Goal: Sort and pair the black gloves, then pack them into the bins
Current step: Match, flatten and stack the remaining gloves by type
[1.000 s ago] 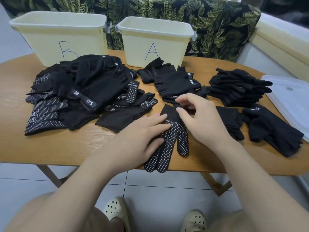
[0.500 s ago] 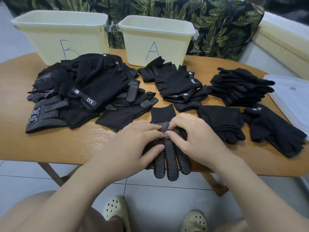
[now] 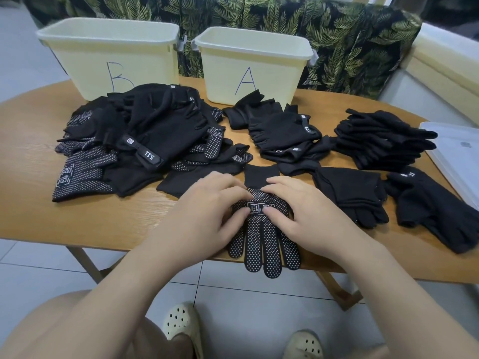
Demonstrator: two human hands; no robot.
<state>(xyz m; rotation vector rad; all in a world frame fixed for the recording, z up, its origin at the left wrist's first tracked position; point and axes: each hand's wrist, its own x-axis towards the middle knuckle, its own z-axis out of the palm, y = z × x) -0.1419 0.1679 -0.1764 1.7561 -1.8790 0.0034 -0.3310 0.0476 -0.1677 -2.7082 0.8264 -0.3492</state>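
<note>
Dotted glove (image 3: pixel 261 229) lay at near desk (image 3: pixel 39 216) edge, fingertips overhanging. Left hand (image 3: pixel 204 211) and right hand (image 3: pixel 305 211) pressed its palm, fingers loosely bent, gripping nothing. Risk: glove sliding off edge (fabric slick, likely) when lifted; mismatching from mixed pile (image 3: pixel 140 141).

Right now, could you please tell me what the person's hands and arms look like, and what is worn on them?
Both the left hand and the right hand are bare: no gloves, rings, watch or sleeves show. The forearms are uncovered to the frame's edge.
</note>
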